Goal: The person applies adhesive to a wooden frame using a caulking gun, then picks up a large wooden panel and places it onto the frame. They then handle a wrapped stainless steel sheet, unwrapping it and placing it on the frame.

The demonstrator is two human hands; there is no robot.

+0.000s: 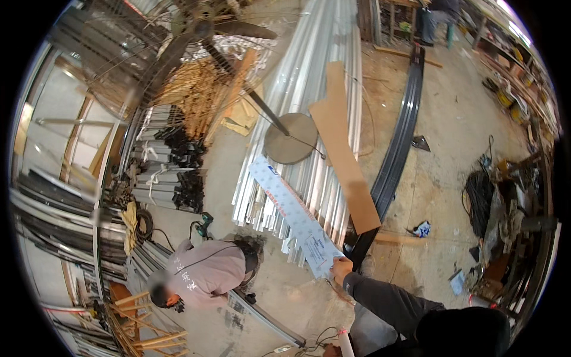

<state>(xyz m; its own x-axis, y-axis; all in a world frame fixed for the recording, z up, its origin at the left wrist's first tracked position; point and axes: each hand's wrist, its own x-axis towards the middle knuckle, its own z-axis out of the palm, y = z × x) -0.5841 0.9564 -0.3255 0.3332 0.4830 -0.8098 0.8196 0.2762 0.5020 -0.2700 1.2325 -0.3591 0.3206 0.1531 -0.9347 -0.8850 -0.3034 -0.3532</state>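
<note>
Head view: right hand (341, 269) reached forward from a dark sleeve, arm bent at the elbow, fingers closed on the near end of a long white plastic-wrapped strip (294, 214). Strip ran up and left from the hand, lying across a bundle of silver metal profiles (309, 113) on the floor. Left hand (333, 350) sat at the bottom edge, mostly cut off, by a white tube (345, 344); grip couldn't be told. Another person (205, 273) in a grey top crouched to the left. Fan stand base (291, 138) stood beyond the strip.

Head camera looks steeply down from high onto the workshop floor (440, 149).
</note>
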